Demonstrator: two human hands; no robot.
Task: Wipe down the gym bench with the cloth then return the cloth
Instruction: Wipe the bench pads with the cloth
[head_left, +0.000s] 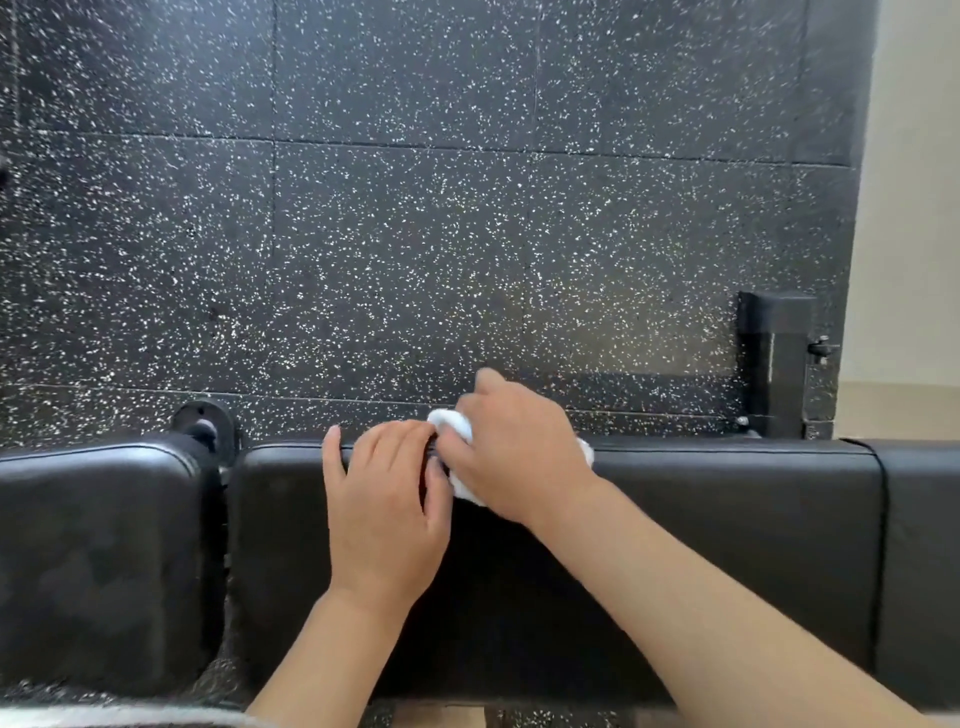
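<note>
I see my right hand bunched around the white crumpled cloth, mostly hidden beneath it, on the black padded vinyl desk; my left hand rests flat alongside, fingertips touching the cloth.

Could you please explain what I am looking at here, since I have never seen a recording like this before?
This is one picture from a camera worn on a person's head, looking forward and down, so the two bare arms reaching in from the bottom are the wearer's own. No machine is involved. The long black padded surface across the lower part is a gym bench, with a separate pad to its left. Behind it is dark speckled rubber flooring, and a black metal frame part stands at the right. The right hand holds a small white cloth bunched against the bench's far edge, mostly hidden under the fingers. The left hand rests on the bench beside it, its fingertips touching or almost touching the cloth.
</note>
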